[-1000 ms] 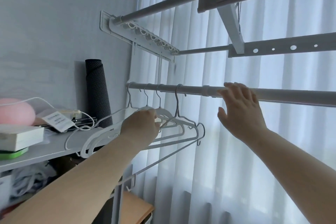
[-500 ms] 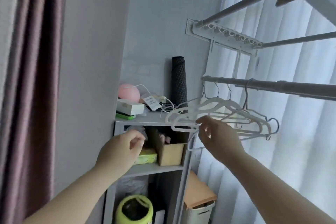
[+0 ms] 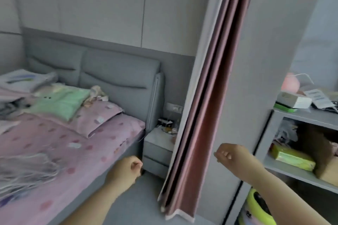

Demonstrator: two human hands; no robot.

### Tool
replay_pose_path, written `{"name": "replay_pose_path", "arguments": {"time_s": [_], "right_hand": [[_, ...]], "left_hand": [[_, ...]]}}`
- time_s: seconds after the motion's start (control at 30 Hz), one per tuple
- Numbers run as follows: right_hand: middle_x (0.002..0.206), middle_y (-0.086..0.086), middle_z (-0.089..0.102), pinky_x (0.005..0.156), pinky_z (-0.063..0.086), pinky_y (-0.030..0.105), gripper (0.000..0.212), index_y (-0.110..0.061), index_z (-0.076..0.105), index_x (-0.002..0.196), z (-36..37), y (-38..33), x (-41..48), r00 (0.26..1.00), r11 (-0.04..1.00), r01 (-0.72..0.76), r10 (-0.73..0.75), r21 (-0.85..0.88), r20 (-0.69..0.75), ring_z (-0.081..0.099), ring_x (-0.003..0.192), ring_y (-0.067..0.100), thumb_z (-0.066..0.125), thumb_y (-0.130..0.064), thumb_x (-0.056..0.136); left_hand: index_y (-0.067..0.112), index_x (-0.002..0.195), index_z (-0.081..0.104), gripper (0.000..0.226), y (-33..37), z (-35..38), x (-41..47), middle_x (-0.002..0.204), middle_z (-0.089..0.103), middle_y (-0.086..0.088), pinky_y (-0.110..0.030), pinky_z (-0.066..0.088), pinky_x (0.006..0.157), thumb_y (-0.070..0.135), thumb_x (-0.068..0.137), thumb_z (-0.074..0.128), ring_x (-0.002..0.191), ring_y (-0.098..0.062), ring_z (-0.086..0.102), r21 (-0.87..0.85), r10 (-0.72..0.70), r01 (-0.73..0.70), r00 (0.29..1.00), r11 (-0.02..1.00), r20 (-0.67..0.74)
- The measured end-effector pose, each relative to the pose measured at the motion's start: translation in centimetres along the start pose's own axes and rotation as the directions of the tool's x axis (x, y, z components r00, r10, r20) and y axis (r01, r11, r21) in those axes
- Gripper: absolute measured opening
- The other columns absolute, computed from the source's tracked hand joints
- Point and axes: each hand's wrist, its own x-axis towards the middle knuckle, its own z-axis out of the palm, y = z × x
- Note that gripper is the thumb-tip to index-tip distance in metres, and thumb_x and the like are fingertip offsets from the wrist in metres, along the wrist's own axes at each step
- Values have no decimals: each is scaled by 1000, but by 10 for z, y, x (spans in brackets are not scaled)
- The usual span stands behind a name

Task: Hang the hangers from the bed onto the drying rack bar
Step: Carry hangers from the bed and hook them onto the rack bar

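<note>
Motion blur smears the whole view. On the near left of the bed (image 3: 76, 162) lies a pale streaked bundle, probably the hangers (image 3: 25, 173), too blurred to count and cut off by the left edge. The shelf (image 3: 303, 115) on the right is also cut by the frame. The left hand (image 3: 126, 171) hangs by the bed's near right edge, fingers loosely curled, holding nothing. The right hand (image 3: 231, 157), likewise loosely curled and holding nothing, is just right of the pink curtain (image 3: 206, 115). Half a second ago the right hand reached the hangers on the rack bar; the view has since swung left to the bed.
</note>
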Motion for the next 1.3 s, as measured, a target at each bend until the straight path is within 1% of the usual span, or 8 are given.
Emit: {"name": "replay_pose_path", "arguments": {"time_s": [0.1,0.23,0.4,0.53,0.7,0.93,1.1,1.3], "right_hand": [[80,2,60,70,41,27,31,-29,49,61,45,-61,33,1000,998,12,-14,62,26,56,81,21,51,-21,91],[94,16,67,74,44,31,22,0,62,93,123,-150,73,984,998,30,-40,60,173,60,91,29,46,-14,92],[88,8,60,74,42,28,26,-21,49,67,229,-242,105,932,995,77,-93,61,350,60,96,27,45,-14,91],[106,8,61,73,47,28,20,-15,59,104,304,-303,120,877,993,87,-113,77,467,56,92,22,41,-20,95],[95,-2,53,56,40,18,24,-19,57,112,383,-357,158,802,983,114,-177,144,571,50,81,13,42,-17,93],[107,2,61,73,37,17,27,-13,54,116,482,-431,261,719,969,164,-247,187,650,50,85,13,43,-14,92],[127,6,55,90,40,20,30,-11,49,123,543,-464,324,620,975,196,-207,107,757,53,111,18,43,-13,93],[134,11,47,90,45,29,39,-7,46,129,608,-480,365,659,993,103,-112,58,744,50,119,25,49,-6,90]], "left_hand": [[32,68,49,30,-82,-42,-9,71,60,13,-23,44,67,17,93,42,53,-6,53,16,-145,145,989,989,-14],[31,63,48,32,-194,-110,-9,80,67,1,-27,46,68,14,89,44,67,-21,60,-1,-339,341,936,940,-97],[20,87,64,21,-303,-171,-8,104,69,-6,-29,47,83,13,90,44,96,-27,63,-15,-521,530,827,848,-214],[21,99,62,21,-364,-185,-14,116,65,0,-22,40,82,16,94,43,108,-18,58,33,-580,602,781,798,-232],[26,90,59,23,-419,-195,-6,110,68,1,-22,45,84,8,92,43,99,-13,61,-59,-636,642,736,764,-233],[6,111,63,26,-489,-232,71,118,63,-9,-24,39,83,5,92,45,107,-25,59,-138,-740,744,591,654,-319],[16,132,48,38,-535,-249,134,140,46,-2,-27,33,105,12,95,41,128,-18,45,-58,-756,782,577,620,-309],[25,148,-1,58,-589,-248,172,156,-6,3,-30,2,117,30,99,30,145,-16,1,326,-774,764,620,557,-129]]}}
